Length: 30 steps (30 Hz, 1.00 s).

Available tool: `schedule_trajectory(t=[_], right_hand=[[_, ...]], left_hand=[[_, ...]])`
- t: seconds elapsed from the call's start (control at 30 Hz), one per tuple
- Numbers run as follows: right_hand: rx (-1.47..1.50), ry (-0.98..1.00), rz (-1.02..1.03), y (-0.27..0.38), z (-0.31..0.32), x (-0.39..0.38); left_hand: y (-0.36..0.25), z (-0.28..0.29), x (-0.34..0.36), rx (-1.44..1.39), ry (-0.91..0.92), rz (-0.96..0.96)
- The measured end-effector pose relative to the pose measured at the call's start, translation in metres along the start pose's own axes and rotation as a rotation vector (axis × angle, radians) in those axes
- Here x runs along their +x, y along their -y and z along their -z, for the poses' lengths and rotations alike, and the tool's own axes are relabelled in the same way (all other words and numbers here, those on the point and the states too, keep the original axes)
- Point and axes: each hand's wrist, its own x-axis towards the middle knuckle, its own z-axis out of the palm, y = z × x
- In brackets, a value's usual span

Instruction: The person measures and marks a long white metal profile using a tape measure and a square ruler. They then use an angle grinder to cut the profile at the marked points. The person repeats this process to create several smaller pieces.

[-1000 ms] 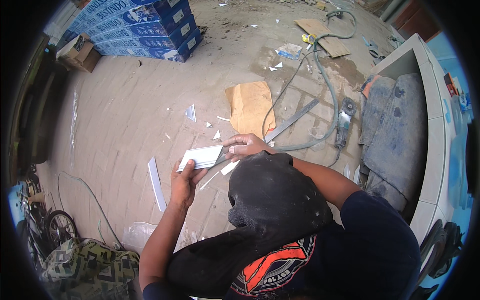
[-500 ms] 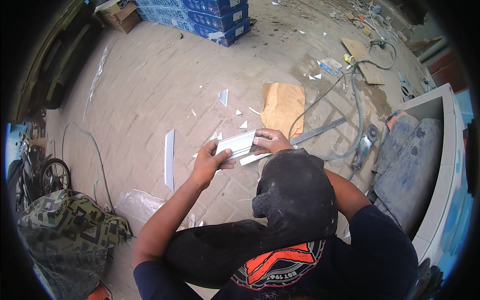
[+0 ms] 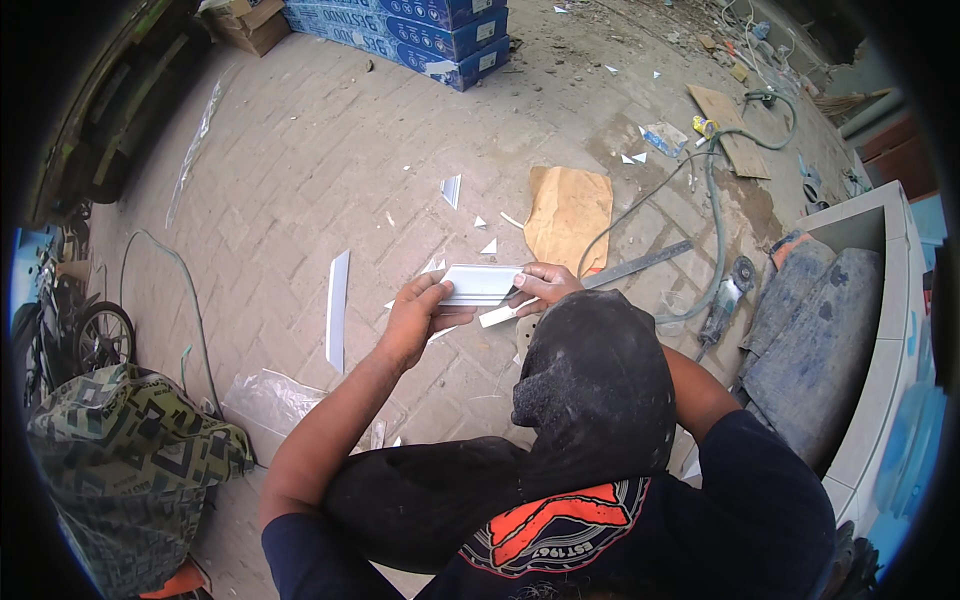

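Between my hands is a short piece of white grooved moulding (image 3: pixel 482 285) with angled ends, held nearly level above the paving. My left hand (image 3: pixel 420 308) grips its left end, thumb on the upper face and fingers beneath. At the other end my right hand (image 3: pixel 545 285) pinches it between thumb and fingers. A long white strip (image 3: pixel 338 312) lies on the ground left of my left hand. Beyond my right hand are a brown paper sheet (image 3: pixel 568 218) and a grey metal straightedge (image 3: pixel 638 264). Small white offcuts (image 3: pixel 489 247) lie scattered ahead of the moulding.
An angle grinder (image 3: pixel 728 300) lies at the right, beside a green hose (image 3: pixel 714 220) and a tiled ledge (image 3: pixel 885 345) with grey cloth. Blue boxes (image 3: pixel 440 45) are stacked at the far side. A covered motorcycle (image 3: pixel 130 440) stands at the left, near crumpled clear plastic (image 3: pixel 272 402).
The moulding has turned from a slant, right end high, to nearly level. My right hand has shifted its fingers slightly on its end; my left keeps its grip.
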Motion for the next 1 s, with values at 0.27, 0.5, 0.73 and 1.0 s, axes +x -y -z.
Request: schedule_trajectory(t=[0.27, 0.5, 0.73, 1.0], right_hand=[[-0.037, 0.016, -0.039, -0.004, -0.012, 0.001], [-0.131, 0.252, 0.02, -0.011, -0.035, -0.003], [-0.032, 0.066, 0.131, 0.019, -0.028, -0.012], [0.034, 0.072, 0.188, 0.019, -0.04, -0.018]], left_hand=[[-0.001, 0.001, -0.005, 0.07, -0.004, -0.061], [0.003, -0.019, 0.007, 0.318, -0.052, -0.097], [-0.016, -0.027, -0.001, 0.774, 0.063, -0.214], [0.006, -0.025, -0.006, 0.725, 0.124, -0.17]])
